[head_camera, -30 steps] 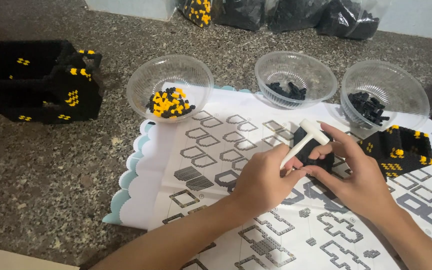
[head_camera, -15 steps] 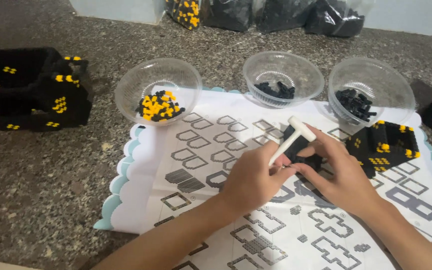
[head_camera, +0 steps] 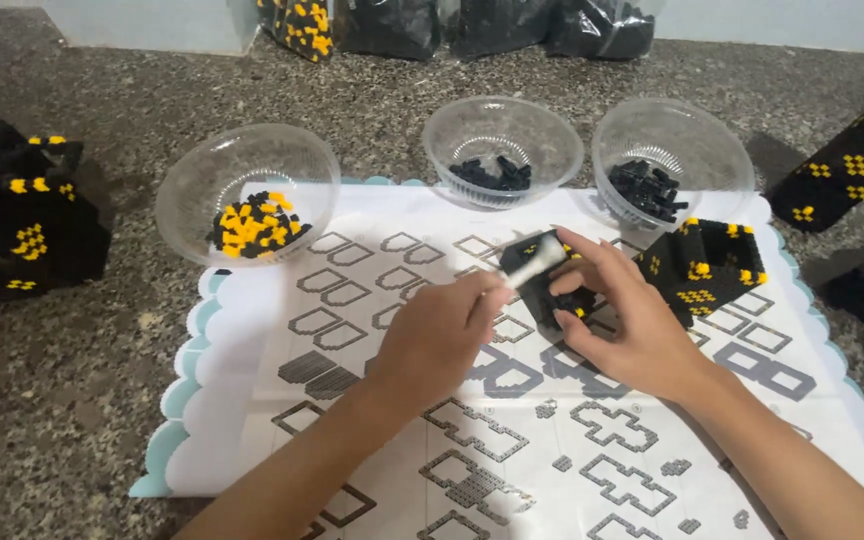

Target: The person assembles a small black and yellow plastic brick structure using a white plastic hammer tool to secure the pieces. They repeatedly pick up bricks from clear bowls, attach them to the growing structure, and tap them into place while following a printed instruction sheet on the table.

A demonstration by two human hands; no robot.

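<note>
The left hand (head_camera: 432,340) pinches a small white tool (head_camera: 532,265), its tip set against a black block piece (head_camera: 552,285). The right hand (head_camera: 622,320) has its fingers curled tight around that piece, held just above the printed sheet (head_camera: 252,420). Risk, as judged: too much force through the tool could split the piece and scatter bricks across the sheet. The bowl of yellow and black bricks (head_camera: 247,190) and the finished cube (head_camera: 707,265) sit near enough to be knocked.
</note>
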